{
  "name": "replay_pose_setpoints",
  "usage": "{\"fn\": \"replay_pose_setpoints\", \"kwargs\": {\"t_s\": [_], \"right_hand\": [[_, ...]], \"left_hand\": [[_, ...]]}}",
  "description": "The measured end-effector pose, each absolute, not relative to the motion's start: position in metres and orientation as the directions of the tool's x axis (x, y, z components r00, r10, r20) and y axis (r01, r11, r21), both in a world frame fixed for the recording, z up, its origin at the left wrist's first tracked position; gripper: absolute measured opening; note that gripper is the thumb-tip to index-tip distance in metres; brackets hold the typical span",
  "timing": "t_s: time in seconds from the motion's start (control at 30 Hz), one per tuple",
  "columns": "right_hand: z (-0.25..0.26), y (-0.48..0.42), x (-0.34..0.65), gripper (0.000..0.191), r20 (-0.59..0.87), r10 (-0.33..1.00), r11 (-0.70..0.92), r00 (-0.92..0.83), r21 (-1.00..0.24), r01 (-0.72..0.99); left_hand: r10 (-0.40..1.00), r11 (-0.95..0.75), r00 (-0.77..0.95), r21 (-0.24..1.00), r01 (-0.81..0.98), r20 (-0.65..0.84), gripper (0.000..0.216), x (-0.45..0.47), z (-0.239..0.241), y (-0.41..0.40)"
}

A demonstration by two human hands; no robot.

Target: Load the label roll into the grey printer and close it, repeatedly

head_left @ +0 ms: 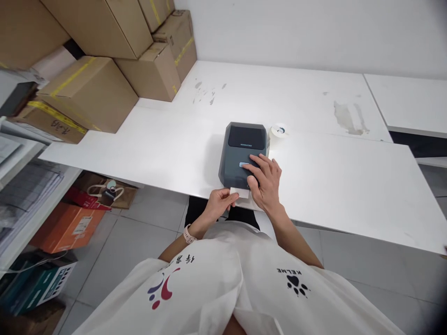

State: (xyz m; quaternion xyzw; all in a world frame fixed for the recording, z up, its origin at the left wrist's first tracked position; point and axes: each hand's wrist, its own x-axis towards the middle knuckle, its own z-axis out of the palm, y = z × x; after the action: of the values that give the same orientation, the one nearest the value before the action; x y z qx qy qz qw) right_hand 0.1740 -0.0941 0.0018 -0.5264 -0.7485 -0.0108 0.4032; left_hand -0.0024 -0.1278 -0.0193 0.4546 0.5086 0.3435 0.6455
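Observation:
A dark grey label printer (240, 149) sits near the front edge of a white table (335, 177). A white label (240, 193) sticks out of its front slot. My left hand (219, 203) pinches the label's left end between thumb and fingers. My right hand (266, 180) lies flat on the printer's top front, fingers spread, one fingertip beside a small light blue button (243, 164). A white roll of labels (278, 132) stands just right of the printer's back.
Cardboard boxes (94, 88) are stacked at the table's back left corner. A shelf (24, 186) on the left holds papers, with an orange box (66, 226) and other boxes on the tiled floor below. A second white table (408, 102) adjoins at the right.

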Motion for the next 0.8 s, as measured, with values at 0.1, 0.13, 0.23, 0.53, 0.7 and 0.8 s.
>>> {"fn": "replay_pose_setpoints", "kwargs": {"t_s": [0.1, 0.13, 0.23, 0.53, 0.7, 0.8], "right_hand": [[0.006, -0.089, 0.173, 0.026, 0.615, 0.778, 0.404, -0.124, -0.34, 0.849], [0.007, -0.087, 0.173, 0.026, 0.61, 0.782, 0.402, -0.13, -0.334, 0.853], [0.005, -0.087, 0.173, 0.028, 0.594, 0.793, 0.416, -0.137, -0.363, 0.834], [0.013, -0.09, 0.173, 0.047, 0.8, 0.6, 0.562, -0.007, -0.415, 0.715], [0.062, -0.018, 0.178, 0.051, 0.846, 0.532, 0.576, 0.045, -0.4, 0.713], [0.091, 0.029, 0.184, 0.054, 0.851, 0.521, 0.592, 0.069, -0.419, 0.688]], "left_hand": [[0.897, 0.365, 0.256, 0.93, 0.032, -0.361, 0.04, -0.01, -0.022, -0.128], [0.901, 0.364, 0.244, 0.931, 0.026, -0.359, 0.04, -0.013, -0.022, -0.127], [0.938, 0.32, 0.142, 0.947, -0.018, -0.315, 0.041, -0.024, -0.017, -0.125], [0.967, 0.183, -0.17, 0.981, -0.068, -0.192, 0.034, -0.05, -0.003, -0.099], [0.988, 0.084, -0.14, 0.984, 0.156, -0.062, 0.035, -0.033, 0.01, -0.048], [0.997, 0.076, -0.015, 0.952, 0.298, -0.075, 0.06, -0.017, 0.013, -0.022]]}}
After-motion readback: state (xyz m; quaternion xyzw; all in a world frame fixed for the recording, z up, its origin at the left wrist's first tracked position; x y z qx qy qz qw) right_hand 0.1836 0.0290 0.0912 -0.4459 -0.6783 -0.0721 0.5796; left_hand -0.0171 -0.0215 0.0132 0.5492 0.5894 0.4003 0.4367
